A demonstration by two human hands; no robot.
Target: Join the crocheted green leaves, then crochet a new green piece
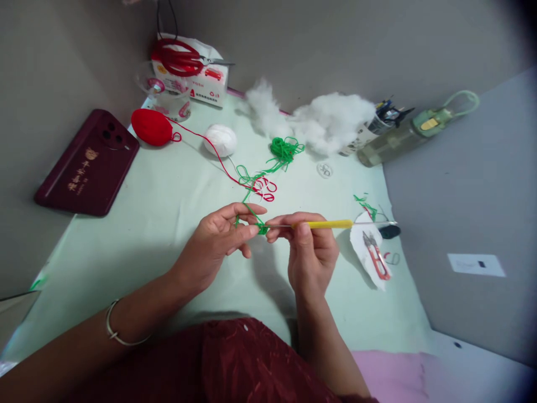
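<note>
Sitting between the two hands, a small green crocheted piece (262, 229) is held above the surface (161, 190), pinched between the thumb and fingers of the left hand (212, 238). The right hand (314, 254) has its grip closed around a yellow-handled hook (329, 224), whose long axis runs sideways, nearly level, its thin metal shaft pointing left to the green piece. So the piece lies just left of the right grip, in line with the hook; the left hand is the nearer, touching it, with the right fingertips just beside it. Whether the hook's tip is through a stitch is too small to tell. One green strand runs up from the piece toward one tangle of green yarn (284, 150). Beyond the hands lie one red yarn ball (151, 127), one white yarn ball (221, 140) and, nearer, one cluster of red and white loops (268, 193). Farther back are two clumps of white stuffing (335, 120), one pen cup (361, 139) and one bottle (388, 144). To the right rests one pair of snips (378, 260); at the far left stand one maroon phone (88, 168) and one pair of red-handled scissors (178, 59).
</note>
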